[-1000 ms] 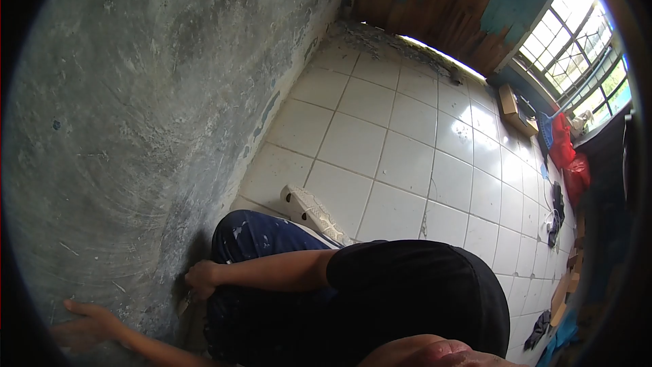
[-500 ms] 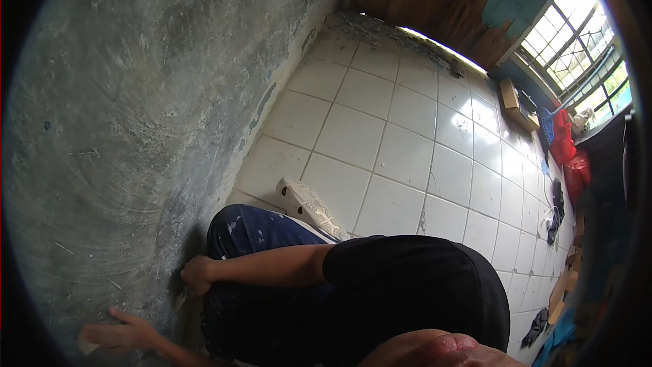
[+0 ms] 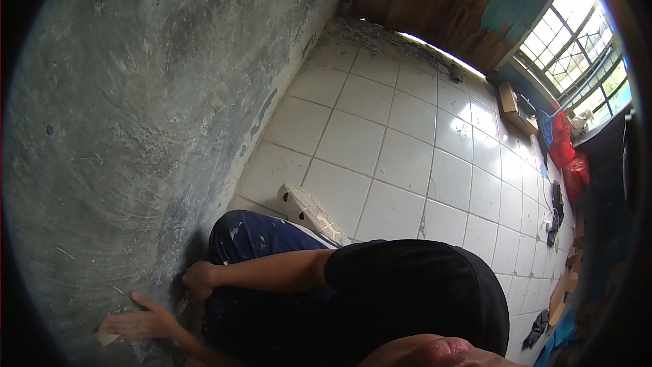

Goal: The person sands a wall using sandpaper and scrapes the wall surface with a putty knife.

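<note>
My left hand (image 3: 141, 324) lies against the grey wall (image 3: 129, 129), fingers together and thumb raised apart. Under its fingertips shows the corner of a small pale flat piece (image 3: 106, 337), pressed to the wall; its material is unclear. My right hand (image 3: 199, 280) is closed beside my bent knee, close to the foot of the wall. Something pale shows dimly below that hand, too dark to name. My knee is in dark blue trousers (image 3: 251, 231) with pale smears.
White floor tiles (image 3: 350, 143) run beside the wall, with my pale shoe (image 3: 312, 214) on them. A worn wooden panel (image 3: 428, 7) stands at the far end. Along the right are a barred window (image 3: 570, 34), a cardboard box (image 3: 513, 109) and red bags (image 3: 570, 156).
My left hand has slid along the wall, rightward and slightly up, with the pale piece under its fingers. My right hand has stayed almost in place.
</note>
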A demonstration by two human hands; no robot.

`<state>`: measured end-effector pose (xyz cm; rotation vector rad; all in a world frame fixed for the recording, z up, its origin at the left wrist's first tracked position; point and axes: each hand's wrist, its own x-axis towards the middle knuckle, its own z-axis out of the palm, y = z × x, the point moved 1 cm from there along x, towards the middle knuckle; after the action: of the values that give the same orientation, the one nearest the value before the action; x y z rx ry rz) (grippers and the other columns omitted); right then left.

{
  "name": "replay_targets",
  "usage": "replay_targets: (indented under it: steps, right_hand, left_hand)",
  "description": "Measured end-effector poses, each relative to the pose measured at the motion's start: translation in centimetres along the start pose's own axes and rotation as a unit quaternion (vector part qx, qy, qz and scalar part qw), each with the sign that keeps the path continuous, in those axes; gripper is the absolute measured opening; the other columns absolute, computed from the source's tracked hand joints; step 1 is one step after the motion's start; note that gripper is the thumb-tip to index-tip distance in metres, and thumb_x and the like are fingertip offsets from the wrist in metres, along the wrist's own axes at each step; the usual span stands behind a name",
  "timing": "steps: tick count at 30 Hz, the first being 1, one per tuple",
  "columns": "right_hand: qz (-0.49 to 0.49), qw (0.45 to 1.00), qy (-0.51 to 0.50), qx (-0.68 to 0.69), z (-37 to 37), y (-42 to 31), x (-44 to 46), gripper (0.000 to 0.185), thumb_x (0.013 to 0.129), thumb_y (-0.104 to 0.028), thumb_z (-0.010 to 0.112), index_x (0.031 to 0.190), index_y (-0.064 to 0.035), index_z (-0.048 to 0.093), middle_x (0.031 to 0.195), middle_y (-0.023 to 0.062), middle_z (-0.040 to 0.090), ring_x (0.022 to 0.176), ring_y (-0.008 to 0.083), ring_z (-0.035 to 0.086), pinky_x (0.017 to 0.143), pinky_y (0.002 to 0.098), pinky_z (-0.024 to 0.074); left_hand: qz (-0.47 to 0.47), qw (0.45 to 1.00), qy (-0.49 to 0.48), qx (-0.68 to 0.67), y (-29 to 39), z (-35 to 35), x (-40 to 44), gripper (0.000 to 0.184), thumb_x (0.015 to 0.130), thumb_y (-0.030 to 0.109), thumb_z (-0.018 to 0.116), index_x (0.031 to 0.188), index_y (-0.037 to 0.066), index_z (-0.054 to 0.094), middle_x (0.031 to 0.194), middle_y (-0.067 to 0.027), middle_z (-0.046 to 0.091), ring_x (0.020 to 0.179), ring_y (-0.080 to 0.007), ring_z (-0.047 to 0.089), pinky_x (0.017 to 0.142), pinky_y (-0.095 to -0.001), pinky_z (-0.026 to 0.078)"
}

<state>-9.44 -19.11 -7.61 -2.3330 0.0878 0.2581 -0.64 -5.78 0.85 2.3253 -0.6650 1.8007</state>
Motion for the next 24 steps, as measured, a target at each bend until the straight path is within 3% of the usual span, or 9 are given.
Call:
replay_targets:
  steps: [5,7,10,14,16,20,24]
  right_hand:
    - [-0.006,1.000,0.011,-0.009,0.6,0.3,0.5,0.052,0.079,-0.046,0.070,0.103,0.0003,0.073,0.102,0.0228,0.072,0.101,0.0389,0.069,0.088,0.0466,0.0546]
    - [-0.005,1.000,0.008,-0.011,0.8,0.4,0.7,0.052,0.079,-0.047,0.070,0.102,0.0001,0.073,0.102,0.0227,0.072,0.101,0.0390,0.069,0.088,0.0467,0.0546]
    - [-0.010,1.000,0.007,-0.005,0.5,0.3,0.3,0.052,0.079,-0.047,0.071,0.103,-0.0009,0.073,0.102,0.0224,0.072,0.101,0.0391,0.069,0.088,0.0467,0.0545]
    - [-0.005,1.000,0.012,0.003,0.4,0.3,0.4,0.051,0.079,-0.047,0.071,0.102,-0.0018,0.073,0.102,0.0219,0.072,0.100,0.0388,0.069,0.088,0.0466,0.0547]
    - [-0.004,1.000,0.013,0.007,0.3,0.2,0.3,0.050,0.079,-0.047,0.071,0.101,-0.0018,0.074,0.101,0.0217,0.072,0.100,0.0386,0.069,0.087,0.0466,0.0548]
    - [-0.003,1.000,0.004,-0.005,0.5,0.4,0.6,0.050,0.079,-0.047,0.071,0.100,-0.0014,0.074,0.101,0.0217,0.072,0.100,0.0382,0.069,0.086,0.0467,0.0553]
    - [-0.004,1.000,0.002,-0.015,1.0,0.5,1.0,0.050,0.078,-0.046,0.071,0.099,-0.0006,0.074,0.100,0.0217,0.072,0.100,0.0377,0.069,0.086,0.0467,0.0554]
  left_hand:
    - [0.042,0.994,-0.092,0.044,-1.9,-1.2,-1.8,0.080,0.102,0.057,0.038,0.155,0.000,0.023,0.161,-0.0204,0.024,0.148,-0.0357,0.026,0.112,-0.0612,0.027]
    - [0.009,0.998,-0.017,0.054,-3.5,-1.1,1.4,0.079,0.102,0.060,0.036,0.156,0.003,0.026,0.162,-0.0130,0.027,0.148,-0.0318,0.028,0.115,-0.0565,0.025]
    - [-0.065,0.997,0.021,0.035,-6.8,-0.3,7.8,0.081,0.101,0.061,0.035,0.155,0.002,0.026,0.162,-0.0144,0.026,0.148,-0.0318,0.027,0.115,-0.0572,0.024]
    - [-0.083,0.991,0.097,-0.037,-6.1,0.4,11.4,0.082,0.101,0.062,0.036,0.155,0.003,0.025,0.162,-0.0150,0.025,0.148,-0.0319,0.028,0.114,-0.0571,0.026]
    - [-0.071,0.995,0.063,0.000,-3.2,-1.1,9.9,0.084,0.100,0.063,0.035,0.155,0.000,0.022,0.162,-0.0178,0.024,0.148,-0.0332,0.027,0.115,-0.0611,0.024]
    - [-0.051,0.998,-0.013,0.017,-0.3,-1.7,2.6,0.084,0.100,0.063,0.036,0.156,0.001,0.020,0.162,-0.0176,0.022,0.149,-0.0322,0.026,0.115,-0.0602,0.024]
    - [-0.037,0.994,-0.096,0.043,-0.6,-2.4,-0.9,0.084,0.099,0.064,0.039,0.157,0.006,0.021,0.163,-0.0124,0.023,0.149,-0.0266,0.028,0.115,-0.0593,0.024]
